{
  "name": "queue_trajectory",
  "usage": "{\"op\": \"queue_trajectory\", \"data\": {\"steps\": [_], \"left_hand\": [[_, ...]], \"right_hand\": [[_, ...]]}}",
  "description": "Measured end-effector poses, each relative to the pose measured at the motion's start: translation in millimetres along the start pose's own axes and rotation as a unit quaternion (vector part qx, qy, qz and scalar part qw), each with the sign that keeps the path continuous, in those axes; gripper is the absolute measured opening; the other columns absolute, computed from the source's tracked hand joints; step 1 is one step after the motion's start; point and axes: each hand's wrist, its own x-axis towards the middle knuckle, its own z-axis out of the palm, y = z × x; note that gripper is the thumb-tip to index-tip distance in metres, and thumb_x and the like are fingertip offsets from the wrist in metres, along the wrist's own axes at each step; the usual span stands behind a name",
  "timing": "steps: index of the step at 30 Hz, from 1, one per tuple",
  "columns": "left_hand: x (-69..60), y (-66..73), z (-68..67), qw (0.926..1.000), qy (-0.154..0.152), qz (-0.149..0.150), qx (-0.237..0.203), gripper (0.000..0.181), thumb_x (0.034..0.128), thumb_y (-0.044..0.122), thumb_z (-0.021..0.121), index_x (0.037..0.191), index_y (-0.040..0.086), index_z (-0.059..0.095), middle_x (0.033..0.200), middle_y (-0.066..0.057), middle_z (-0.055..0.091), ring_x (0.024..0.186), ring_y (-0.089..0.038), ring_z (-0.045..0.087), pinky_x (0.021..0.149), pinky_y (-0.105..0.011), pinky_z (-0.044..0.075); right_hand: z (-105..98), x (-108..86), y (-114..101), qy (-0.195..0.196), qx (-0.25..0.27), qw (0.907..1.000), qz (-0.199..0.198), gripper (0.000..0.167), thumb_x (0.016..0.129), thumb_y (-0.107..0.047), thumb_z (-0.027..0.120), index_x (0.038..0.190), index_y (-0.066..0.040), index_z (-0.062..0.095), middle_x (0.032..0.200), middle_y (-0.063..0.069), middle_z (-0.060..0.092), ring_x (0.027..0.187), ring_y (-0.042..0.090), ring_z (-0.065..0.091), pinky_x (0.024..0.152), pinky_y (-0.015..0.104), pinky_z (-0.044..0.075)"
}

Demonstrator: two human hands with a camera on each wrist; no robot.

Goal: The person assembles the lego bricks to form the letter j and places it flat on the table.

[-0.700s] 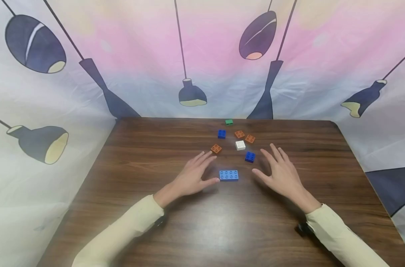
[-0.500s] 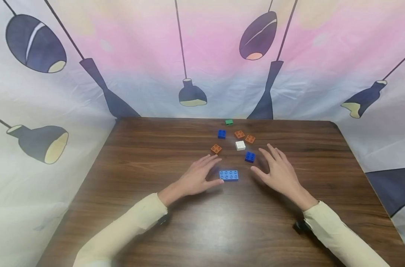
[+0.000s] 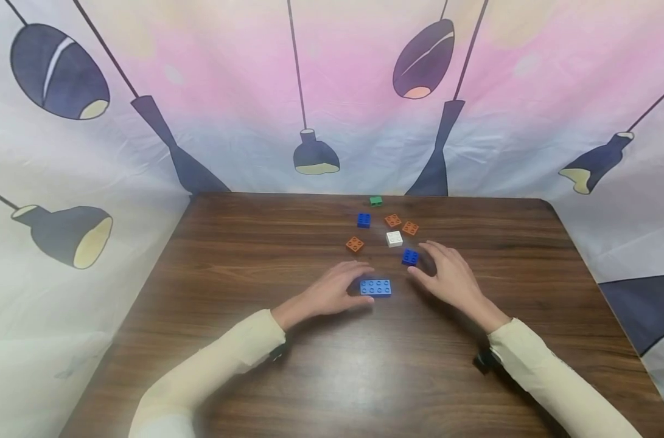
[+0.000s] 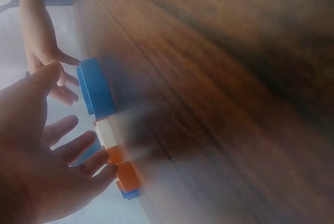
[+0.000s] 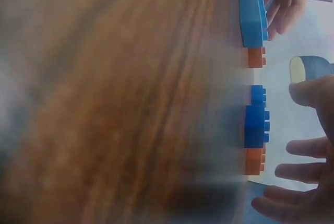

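Observation:
On the table lies a long light blue building brick [image 3: 375, 288] with two rows of studs. My left hand [image 3: 334, 291] is at its left end, thumb and fingers spread apart on either side of that end; no grip on it shows. My right hand [image 3: 450, 277] is beside a small dark blue brick [image 3: 410, 257], its thumb and fingers apart on the brick's right. In the left wrist view the light blue brick [image 4: 97, 89] stands beyond the left thumb. The right wrist view has the dark blue brick [image 5: 254, 126] a little way from the right fingers.
Behind lie a white brick [image 3: 394, 239], an orange brick [image 3: 355, 244], two more orange bricks [image 3: 393, 220] close together, another dark blue brick [image 3: 364, 220] and a green brick [image 3: 376, 201]. The wooden table [image 3: 244, 243] meets a printed cloth [image 3: 244, 140] at its far edge.
My left hand has moved right, to the end of the light blue brick. My right hand has moved left, closer to the near dark blue brick. The bricks lie where they were.

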Motion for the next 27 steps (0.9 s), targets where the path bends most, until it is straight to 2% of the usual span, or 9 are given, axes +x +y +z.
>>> {"op": "queue_trajectory", "data": {"steps": [7, 16, 21, 27], "left_hand": [[8.0, -0.7, 0.2, 0.9997, -0.018, 0.013, -0.012, 0.069, 0.0924, 0.046, 0.074, 0.150, 0.016, 0.051, 0.154, -0.004, 0.050, 0.145, -0.023, 0.042, 0.120, -0.046, 0.029], [19.1, -2.4, 0.5, 0.9983, -0.044, 0.037, 0.007, 0.063, 0.0909, 0.040, 0.077, 0.146, 0.017, 0.056, 0.153, -0.006, 0.052, 0.141, -0.024, 0.048, 0.118, -0.046, 0.034], [23.4, -4.2, 2.2, 0.9983, -0.043, 0.036, 0.018, 0.056, 0.0909, 0.036, 0.078, 0.141, 0.016, 0.062, 0.144, -0.005, 0.061, 0.135, -0.022, 0.054, 0.116, -0.044, 0.037], [27.8, -6.2, 3.4, 0.9983, -0.033, 0.043, 0.022, 0.048, 0.0921, 0.032, 0.077, 0.136, 0.014, 0.066, 0.131, -0.004, 0.069, 0.120, -0.019, 0.062, 0.107, -0.040, 0.045]], "right_hand": [[-0.5, 7.9, 2.3, -0.015, 0.007, 0.9998, -0.008, 0.071, 0.093, -0.046, 0.072, 0.146, -0.002, 0.053, 0.150, 0.026, 0.050, 0.136, 0.047, 0.046, 0.112, 0.064, 0.033], [1.8, 18.8, 4.1, -0.015, -0.001, 0.9991, -0.039, 0.063, 0.090, -0.036, 0.079, 0.138, 0.000, 0.060, 0.139, 0.023, 0.061, 0.129, 0.042, 0.055, 0.111, 0.060, 0.036], [3.2, 23.1, 4.7, -0.014, -0.003, 0.9986, -0.050, 0.057, 0.089, -0.032, 0.081, 0.133, 0.001, 0.064, 0.131, 0.022, 0.066, 0.120, 0.041, 0.061, 0.106, 0.057, 0.041], [3.4, 27.6, 4.3, -0.026, -0.003, 0.9987, -0.043, 0.053, 0.090, -0.029, 0.080, 0.130, 0.003, 0.066, 0.128, 0.022, 0.068, 0.117, 0.040, 0.062, 0.104, 0.056, 0.043]]}}
